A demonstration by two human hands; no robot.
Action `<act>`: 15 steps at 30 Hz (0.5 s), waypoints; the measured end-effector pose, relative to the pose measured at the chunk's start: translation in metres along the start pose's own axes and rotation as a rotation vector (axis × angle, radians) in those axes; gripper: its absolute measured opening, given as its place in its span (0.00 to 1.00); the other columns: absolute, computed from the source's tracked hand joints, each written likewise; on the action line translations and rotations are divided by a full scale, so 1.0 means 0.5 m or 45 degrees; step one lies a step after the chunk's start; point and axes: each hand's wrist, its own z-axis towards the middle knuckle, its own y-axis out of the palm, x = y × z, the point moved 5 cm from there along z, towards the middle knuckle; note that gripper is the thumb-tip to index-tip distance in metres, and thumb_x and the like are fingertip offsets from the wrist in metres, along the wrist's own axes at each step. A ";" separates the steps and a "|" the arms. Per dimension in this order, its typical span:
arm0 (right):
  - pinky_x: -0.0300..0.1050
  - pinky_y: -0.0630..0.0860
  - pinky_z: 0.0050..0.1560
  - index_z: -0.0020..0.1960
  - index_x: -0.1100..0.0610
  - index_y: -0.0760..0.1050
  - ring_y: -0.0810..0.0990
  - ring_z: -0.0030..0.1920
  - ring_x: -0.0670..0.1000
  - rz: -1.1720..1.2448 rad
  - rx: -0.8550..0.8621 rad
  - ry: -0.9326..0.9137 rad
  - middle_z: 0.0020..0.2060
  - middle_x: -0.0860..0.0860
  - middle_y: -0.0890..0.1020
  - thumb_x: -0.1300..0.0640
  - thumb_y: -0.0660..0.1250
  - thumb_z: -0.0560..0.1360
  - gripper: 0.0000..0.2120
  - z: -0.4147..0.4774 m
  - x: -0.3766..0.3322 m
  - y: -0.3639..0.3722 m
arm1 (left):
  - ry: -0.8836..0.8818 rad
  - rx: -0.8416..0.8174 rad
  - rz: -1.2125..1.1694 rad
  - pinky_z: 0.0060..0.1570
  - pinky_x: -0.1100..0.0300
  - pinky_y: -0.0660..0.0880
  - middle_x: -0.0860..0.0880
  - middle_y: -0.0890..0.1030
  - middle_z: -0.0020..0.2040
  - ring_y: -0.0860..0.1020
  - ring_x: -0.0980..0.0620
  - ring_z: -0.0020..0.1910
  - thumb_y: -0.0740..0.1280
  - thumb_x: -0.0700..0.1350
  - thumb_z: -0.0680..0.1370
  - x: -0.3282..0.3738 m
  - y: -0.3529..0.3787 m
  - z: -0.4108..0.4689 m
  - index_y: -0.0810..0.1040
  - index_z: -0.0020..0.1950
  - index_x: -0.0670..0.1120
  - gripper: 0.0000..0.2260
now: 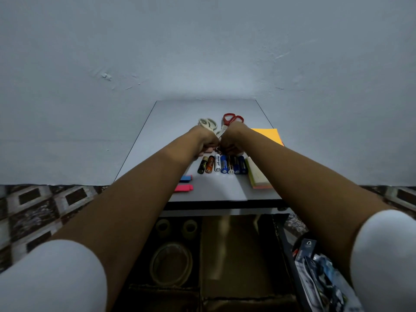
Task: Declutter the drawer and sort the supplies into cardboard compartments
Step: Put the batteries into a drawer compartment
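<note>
Left hand: the left hand (206, 144) is curled into a fist over the tabletop (157, 140), touching the other hand. What it holds is too small to tell.
Right hand: the right hand (231, 143) is curled tight too. Something small and shiny sits between the two hands, but I cannot tell what it is.
Batteries: a row of batteries (222, 164) lies side by side just under the hands, black, orange, white and blue.
Scissors: white scissors (208, 123) and red scissors (229, 121) lie behind the hands, partly hidden by the wrists.
Sticky notes: an orange pad (269, 135) lies to the right, and a pale pad (257, 175) lies just beside the batteries.
Small tabs: a blue tab (186, 178) and a pink tab (184, 188) lie near the front edge, by the left arm.
Drawer: the open drawer (281, 239) is below the tabletop, with brown cardboard compartments (236, 255) inside.
Tape: two small tape rolls (176, 227) and one big clear tape roll (171, 263) sit in the left compartments.
Packet: a shiny blue packet (315, 273) lies to the right of the drawer.
</note>
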 end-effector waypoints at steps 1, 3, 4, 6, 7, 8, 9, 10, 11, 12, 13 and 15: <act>0.48 0.78 0.51 0.35 0.62 0.67 0.76 0.35 0.53 0.067 0.012 0.000 0.33 0.57 0.75 0.68 0.63 0.75 0.10 -0.005 -0.002 -0.003 | -0.021 -0.012 -0.030 0.29 0.66 0.60 0.53 0.72 0.22 0.69 0.59 0.24 0.61 0.41 0.78 0.000 -0.001 -0.005 0.69 0.36 0.46 0.11; 0.44 0.79 0.54 0.40 0.64 0.69 0.78 0.36 0.53 0.131 -0.023 0.084 0.35 0.58 0.77 0.67 0.63 0.76 0.06 -0.008 0.000 0.000 | -0.033 -0.019 -0.077 0.30 0.66 0.61 0.54 0.72 0.17 0.70 0.60 0.26 0.60 0.41 0.79 0.001 -0.006 -0.011 0.69 0.36 0.47 0.11; 0.42 0.78 0.55 0.43 0.65 0.70 0.80 0.38 0.52 0.170 -0.043 0.136 0.37 0.58 0.79 0.66 0.62 0.76 0.04 -0.014 0.003 0.006 | -0.039 -0.024 -0.092 0.31 0.67 0.62 0.54 0.71 0.16 0.71 0.61 0.24 0.60 0.41 0.79 0.000 -0.008 -0.014 0.70 0.37 0.47 0.11; 0.44 0.78 0.56 0.47 0.66 0.72 0.83 0.45 0.53 0.251 0.012 0.124 0.45 0.59 0.82 0.66 0.62 0.76 0.03 -0.015 0.003 0.010 | -0.014 -0.013 -0.084 0.31 0.67 0.63 0.53 0.72 0.16 0.71 0.60 0.22 0.60 0.40 0.79 -0.001 -0.009 -0.019 0.70 0.37 0.46 0.10; 0.47 0.79 0.55 0.46 0.66 0.71 0.83 0.49 0.55 0.257 0.054 0.086 0.48 0.60 0.82 0.66 0.63 0.76 0.02 -0.012 -0.003 0.010 | 0.008 0.004 -0.071 0.32 0.67 0.63 0.53 0.72 0.16 0.72 0.59 0.24 0.60 0.39 0.79 0.000 -0.009 -0.023 0.70 0.37 0.45 0.10; 0.50 0.79 0.54 0.42 0.67 0.70 0.83 0.50 0.57 0.239 0.101 0.043 0.49 0.62 0.82 0.67 0.64 0.75 0.04 -0.008 -0.008 0.008 | 0.028 0.009 -0.066 0.32 0.67 0.63 0.52 0.73 0.18 0.72 0.58 0.27 0.61 0.38 0.78 0.001 -0.009 -0.022 0.70 0.37 0.45 0.10; 0.53 0.80 0.53 0.40 0.66 0.68 0.83 0.49 0.59 0.213 0.146 0.012 0.49 0.63 0.82 0.68 0.65 0.74 0.07 -0.010 -0.009 0.007 | 0.045 0.018 -0.053 0.32 0.66 0.64 0.50 0.75 0.21 0.71 0.57 0.29 0.61 0.37 0.78 0.002 -0.010 -0.022 0.70 0.37 0.44 0.09; 0.54 0.80 0.52 0.39 0.66 0.67 0.83 0.48 0.61 0.211 0.159 -0.001 0.49 0.64 0.81 0.69 0.65 0.74 0.08 -0.010 -0.007 0.009 | 0.061 0.026 -0.031 0.32 0.65 0.64 0.49 0.75 0.26 0.71 0.56 0.29 0.61 0.36 0.77 0.001 -0.010 -0.019 0.70 0.37 0.44 0.09; 0.55 0.80 0.51 0.39 0.66 0.68 0.83 0.48 0.61 0.194 0.141 -0.004 0.49 0.65 0.81 0.70 0.65 0.73 0.07 -0.014 -0.007 0.011 | 0.077 0.050 -0.003 0.31 0.64 0.64 0.48 0.74 0.29 0.71 0.55 0.29 0.62 0.36 0.77 0.002 -0.012 -0.017 0.69 0.37 0.43 0.09; 0.55 0.80 0.51 0.40 0.67 0.69 0.83 0.48 0.61 0.188 0.117 -0.009 0.49 0.65 0.81 0.71 0.65 0.74 0.06 -0.015 -0.006 0.012 | 0.096 0.066 0.023 0.29 0.64 0.64 0.47 0.73 0.30 0.70 0.54 0.29 0.64 0.35 0.76 0.003 -0.015 -0.014 0.69 0.37 0.43 0.09; 0.54 0.80 0.52 0.41 0.68 0.69 0.82 0.49 0.61 0.184 0.088 -0.003 0.50 0.66 0.81 0.71 0.64 0.74 0.05 -0.018 -0.007 0.012 | 0.108 0.075 0.044 0.28 0.63 0.64 0.47 0.73 0.31 0.70 0.54 0.28 0.65 0.35 0.75 0.003 -0.017 -0.016 0.69 0.36 0.43 0.09; 0.50 0.80 0.51 0.43 0.71 0.71 0.82 0.50 0.61 0.189 0.057 0.001 0.49 0.65 0.81 0.70 0.63 0.75 0.04 -0.019 -0.007 0.011 | 0.106 0.064 0.071 0.27 0.63 0.65 0.46 0.74 0.32 0.72 0.54 0.29 0.66 0.36 0.74 0.003 -0.017 -0.018 0.70 0.36 0.43 0.09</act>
